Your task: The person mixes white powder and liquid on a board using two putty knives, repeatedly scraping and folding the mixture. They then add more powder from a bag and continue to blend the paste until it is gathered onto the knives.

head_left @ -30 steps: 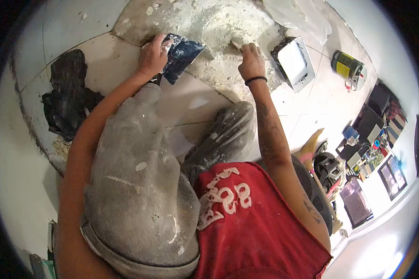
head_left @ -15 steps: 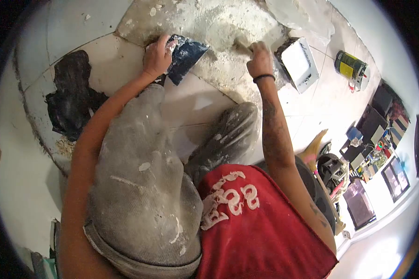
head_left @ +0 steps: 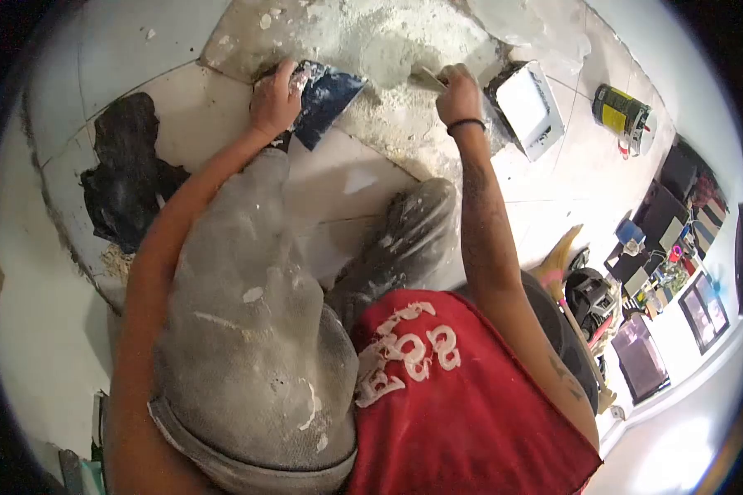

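Note:
My left hand (head_left: 276, 103) is closed around the edge of a dark blue flat sheet (head_left: 332, 101) smeared with white paste. Between the closed fingers of my right hand (head_left: 461, 101) is a small thin flat tool (head_left: 431, 77), whose kind I cannot make out. Its tip points left over a rough patch (head_left: 388, 124) coated with pale, powdery material. Just right of that hand stands a white rectangular container (head_left: 530, 107) with a dark side.
A dark can with a yellow label (head_left: 621, 114) lies further right on the tiles. Crumpled black plastic (head_left: 124, 169) is at the left. Clear plastic sheeting (head_left: 545, 33) lies at the top. A broom (head_left: 560, 256) and assorted household items are at the right.
My right hand has moved slightly upward and the small tool's angle has changed. My left hand keeps its grip on the blue sheet, almost in the same place.

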Tool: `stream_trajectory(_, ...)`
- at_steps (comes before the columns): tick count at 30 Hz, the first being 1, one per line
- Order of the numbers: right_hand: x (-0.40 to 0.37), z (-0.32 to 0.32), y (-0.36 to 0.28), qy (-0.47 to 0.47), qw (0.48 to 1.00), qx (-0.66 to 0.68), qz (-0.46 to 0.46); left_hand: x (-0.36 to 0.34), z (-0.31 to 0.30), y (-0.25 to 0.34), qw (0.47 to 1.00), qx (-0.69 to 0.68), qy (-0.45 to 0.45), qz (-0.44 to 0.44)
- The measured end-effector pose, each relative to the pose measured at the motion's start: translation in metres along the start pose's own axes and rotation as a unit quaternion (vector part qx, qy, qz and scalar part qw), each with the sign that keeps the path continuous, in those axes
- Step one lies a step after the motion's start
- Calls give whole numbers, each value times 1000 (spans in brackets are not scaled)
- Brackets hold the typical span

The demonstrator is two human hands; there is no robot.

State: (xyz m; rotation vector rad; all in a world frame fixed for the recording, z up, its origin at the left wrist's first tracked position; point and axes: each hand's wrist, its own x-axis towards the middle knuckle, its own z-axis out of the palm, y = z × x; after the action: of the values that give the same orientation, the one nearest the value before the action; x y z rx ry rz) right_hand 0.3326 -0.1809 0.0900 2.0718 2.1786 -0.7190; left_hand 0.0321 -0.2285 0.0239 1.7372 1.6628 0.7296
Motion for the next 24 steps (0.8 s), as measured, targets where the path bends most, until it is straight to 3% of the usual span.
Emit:
stream_trajectory(1,-2,16,3,7,1000,1,18,2,-1,3,1000,-4,-8,-10)
stream_trajectory(2,-13,27,-13,139,982,-83,-93,1,2,1,999,-1,39,28)
stream_trajectory(5,1,-1,-8,-34,999,-13,9,4,1,-1,999,8,29,36)
stream_trajectory(6,2,-11,-7,-6,997,56,45,1,2,0,1000,-4,10,-3)
stream_trajectory(9,-4,26,2,111,992,-13,-55,3,-9,13,998,-8,-50,-48)
stream_trajectory(10,-13,30,-7,156,983,-47,-80,1,-4,7,1000,-20,-20,-11)
stream_trajectory(13,0,-3,0,47,996,64,-34,4,-1,-2,1000,16,-16,15)
stream_trajectory(15,1,-22,-13,88,996,-14,-19,-7,6,-4,1000,8,14,22)
stream_trajectory(17,-3,10,-14,113,992,-21,-59,2,-3,7,999,-13,13,30)
stream_trajectory(18,-8,13,-17,55,996,-67,-24,3,-2,3,1000,2,4,12)
stream_trajectory(19,-2,17,-4,126,988,-26,-86,8,-4,3,999,3,17,26)
stream_trajectory(21,8,-20,-12,38,999,18,0,4,-3,5,999,0,29,46)
stream_trajectory(22,10,-20,-10,64,998,10,22,1,3,0,997,27,54,58)
stream_trajectory(24,-1,1,-12,148,985,-46,-77,-10,10,-9,999,14,27,38)
